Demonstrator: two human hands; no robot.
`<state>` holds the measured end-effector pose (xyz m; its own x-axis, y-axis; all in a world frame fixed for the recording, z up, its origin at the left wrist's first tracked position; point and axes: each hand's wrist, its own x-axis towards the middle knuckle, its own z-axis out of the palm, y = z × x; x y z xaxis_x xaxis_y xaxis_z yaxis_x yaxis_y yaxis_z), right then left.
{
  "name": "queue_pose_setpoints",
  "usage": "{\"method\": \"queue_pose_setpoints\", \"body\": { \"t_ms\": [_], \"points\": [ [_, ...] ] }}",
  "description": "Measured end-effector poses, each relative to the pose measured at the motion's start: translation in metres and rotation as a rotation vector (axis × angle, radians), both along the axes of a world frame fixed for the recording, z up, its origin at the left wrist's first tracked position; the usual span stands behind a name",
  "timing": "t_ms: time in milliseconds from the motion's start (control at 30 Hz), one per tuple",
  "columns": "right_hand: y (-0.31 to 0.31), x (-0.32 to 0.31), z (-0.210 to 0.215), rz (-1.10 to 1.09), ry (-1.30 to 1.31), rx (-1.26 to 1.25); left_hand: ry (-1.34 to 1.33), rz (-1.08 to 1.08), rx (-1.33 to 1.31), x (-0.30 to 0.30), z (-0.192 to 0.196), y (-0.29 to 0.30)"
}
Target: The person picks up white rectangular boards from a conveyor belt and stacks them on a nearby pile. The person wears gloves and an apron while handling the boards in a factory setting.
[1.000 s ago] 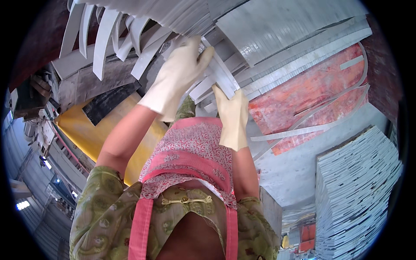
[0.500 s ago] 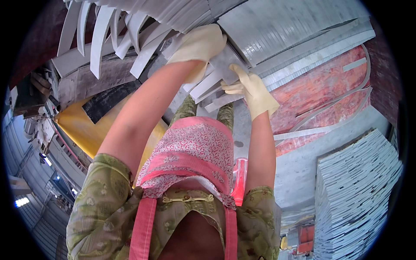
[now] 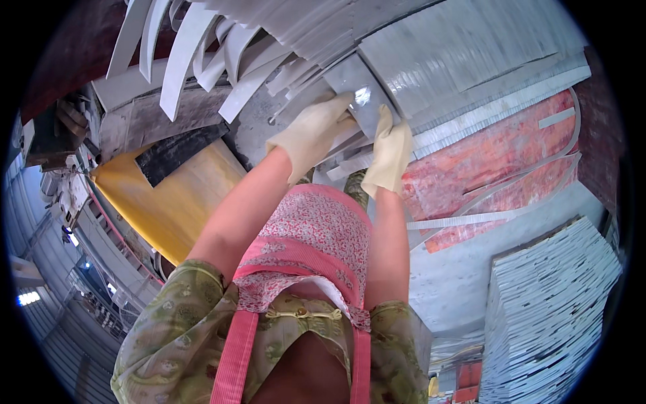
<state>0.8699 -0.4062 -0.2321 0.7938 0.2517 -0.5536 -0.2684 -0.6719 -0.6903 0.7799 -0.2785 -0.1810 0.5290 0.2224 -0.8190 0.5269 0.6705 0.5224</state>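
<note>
A smooth grey rectangular plate (image 3: 358, 84) catches a bright reflection on its face. My left hand (image 3: 313, 131), in a cream rubber glove, grips its left edge with bent fingers. On its right edge, near the lower corner, my right hand (image 3: 390, 148) in a matching glove holds it, with the thumb along the surface. The far end of the plate reaches toward the stacked strips. Grey strips (image 3: 350, 160) lie below the plate, partly hidden by my hands and apron.
Curved pale strips (image 3: 182, 64) hang at the far left. Wide grey slats (image 3: 464, 57) lie at the far right, beside a red-stained board (image 3: 491, 161). A tall stack of thin pale pieces (image 3: 552, 316) stands at right. A yellow sheet (image 3: 182, 202) lies left.
My left hand has drawn back toward me, from the strip pile to the plate's left edge. My right hand has shifted left and closed on the plate, whose face now shows more.
</note>
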Motion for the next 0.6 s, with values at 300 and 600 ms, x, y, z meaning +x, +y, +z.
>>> {"method": "queue_pose_setpoints", "body": {
  "t_ms": [300, 600],
  "points": [
    [0.034, -0.016, 0.014, -0.675, 0.454, 0.516, -0.110, -1.047, 1.196, -0.005, -0.038, 0.032],
    [0.027, -0.014, -0.001, -0.417, 0.213, 0.491, 0.007, -1.165, 0.801, 0.021, -0.006, 0.047]
  ]
}}
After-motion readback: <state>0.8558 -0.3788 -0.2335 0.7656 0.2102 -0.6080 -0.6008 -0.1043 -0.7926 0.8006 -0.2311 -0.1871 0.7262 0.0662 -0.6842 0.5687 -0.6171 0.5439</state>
